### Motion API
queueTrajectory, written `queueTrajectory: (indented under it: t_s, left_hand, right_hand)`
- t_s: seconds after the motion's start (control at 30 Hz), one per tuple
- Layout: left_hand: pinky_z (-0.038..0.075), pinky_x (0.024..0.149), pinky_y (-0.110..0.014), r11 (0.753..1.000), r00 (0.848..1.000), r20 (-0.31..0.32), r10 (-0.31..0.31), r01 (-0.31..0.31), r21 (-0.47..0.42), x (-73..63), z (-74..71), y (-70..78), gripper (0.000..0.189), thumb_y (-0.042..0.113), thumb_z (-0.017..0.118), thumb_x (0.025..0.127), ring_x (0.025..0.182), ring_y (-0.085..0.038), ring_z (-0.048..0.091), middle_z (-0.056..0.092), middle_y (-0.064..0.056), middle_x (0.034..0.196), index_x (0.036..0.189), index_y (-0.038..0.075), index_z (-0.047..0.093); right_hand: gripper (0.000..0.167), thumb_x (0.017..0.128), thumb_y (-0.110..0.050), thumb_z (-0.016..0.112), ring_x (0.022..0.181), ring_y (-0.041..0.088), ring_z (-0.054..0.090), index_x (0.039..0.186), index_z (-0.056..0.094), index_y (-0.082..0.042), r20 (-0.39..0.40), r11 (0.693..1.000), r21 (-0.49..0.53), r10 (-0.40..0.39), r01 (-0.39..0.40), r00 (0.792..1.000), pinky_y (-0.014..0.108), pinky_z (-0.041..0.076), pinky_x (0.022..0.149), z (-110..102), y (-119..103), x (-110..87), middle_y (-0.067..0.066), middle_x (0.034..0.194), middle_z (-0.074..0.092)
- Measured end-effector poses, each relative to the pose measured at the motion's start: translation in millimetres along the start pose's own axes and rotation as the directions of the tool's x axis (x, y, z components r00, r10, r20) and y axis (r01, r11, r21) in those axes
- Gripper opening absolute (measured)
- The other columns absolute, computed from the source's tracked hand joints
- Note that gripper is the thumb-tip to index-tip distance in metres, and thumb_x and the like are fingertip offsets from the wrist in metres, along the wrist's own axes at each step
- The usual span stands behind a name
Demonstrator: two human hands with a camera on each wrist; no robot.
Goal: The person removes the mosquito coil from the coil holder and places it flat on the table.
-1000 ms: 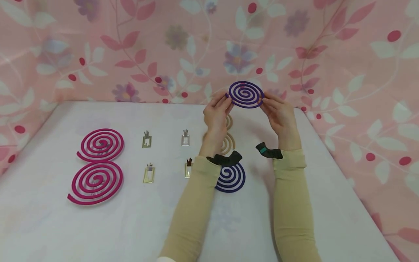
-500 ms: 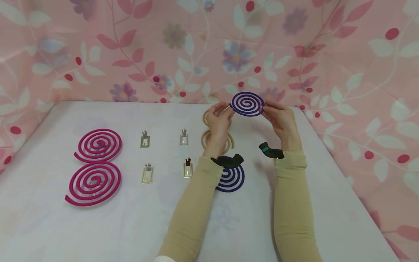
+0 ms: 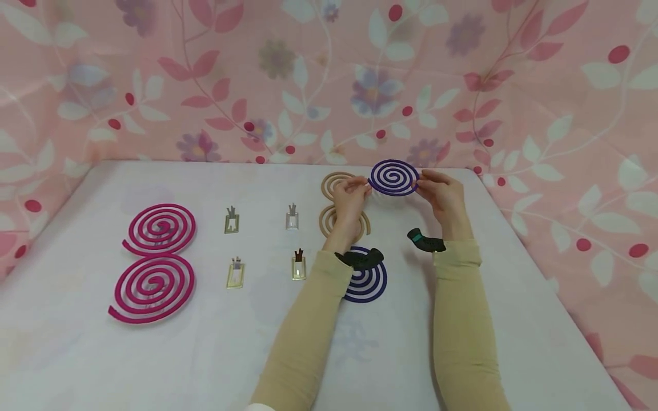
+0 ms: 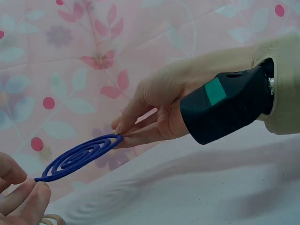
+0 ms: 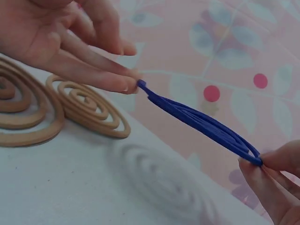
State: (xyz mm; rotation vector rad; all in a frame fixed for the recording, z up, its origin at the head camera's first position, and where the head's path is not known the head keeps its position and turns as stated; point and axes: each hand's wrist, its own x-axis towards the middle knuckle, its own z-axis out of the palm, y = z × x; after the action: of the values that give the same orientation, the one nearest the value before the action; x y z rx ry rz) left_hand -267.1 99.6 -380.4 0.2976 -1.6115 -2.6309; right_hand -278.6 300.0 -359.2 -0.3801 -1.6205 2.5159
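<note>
A blue-purple mosquito coil [image 3: 393, 177] is held above the far part of the table, lying nearly flat in the air. My left hand [image 3: 350, 205] pinches its outer end with the fingertips. On the opposite edge, my right hand [image 3: 446, 200] grips the rim between thumb and fingers. In the right wrist view the coil [image 5: 201, 123] appears almost edge-on, slanting between both hands, with its shadow on the cloth below. Two tan coils [image 3: 368, 222] lie beneath and beside my left hand, partly covered by it. Another dark blue coil [image 3: 384, 277] lies under my left wrist, partly hidden.
Two pink coils [image 3: 155, 281] lie one above the other at the left. Several small metal coil stands [image 3: 235, 284] are set out between them and my left arm. A pink floral curtain [image 3: 277, 85] hangs behind the white-covered table [image 3: 169, 365].
Both hands have lowered the blue-purple coil towards the table and shifted it slightly right. More of the tan coils now shows beside my left hand. The other things stay put.
</note>
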Motion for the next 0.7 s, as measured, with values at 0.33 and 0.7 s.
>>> queueTrajectory:
  t_s: [0.33,0.7]
  left_hand:
    - [0.052,0.102,-0.040,0.994,0.993,0.074,-0.097,0.092,0.066,-3.8,1.6,-4.2,0.034,-0.004,0.057,0.092,0.089,-0.013,0.059,0.061,-0.025,0.130,0.125,-0.010,0.061]
    - [0.048,0.107,-0.041,0.978,0.974,0.109,-0.201,0.194,0.073,-3.7,7.8,-9.4,0.035,0.001,0.047,0.099,0.114,-0.030,0.059,0.057,-0.027,0.132,0.131,-0.009,0.056]
  right_hand:
    - [0.040,0.087,0.018,0.061,0.094,0.016,0.067,0.123,0.063,0.002,-0.153,0.969,-0.232,0.052,-0.086,0.987,0.028,0.056,0.090,-3.9,10.5,3.1,0.010,0.108,0.065]
    - [0.048,0.093,0.007,0.059,0.101,0.009,0.061,0.141,0.052,0.005,-0.175,0.905,-0.392,0.100,-0.162,0.979,0.029,0.047,0.107,-10.6,14.5,6.8,0.008,0.121,0.059]
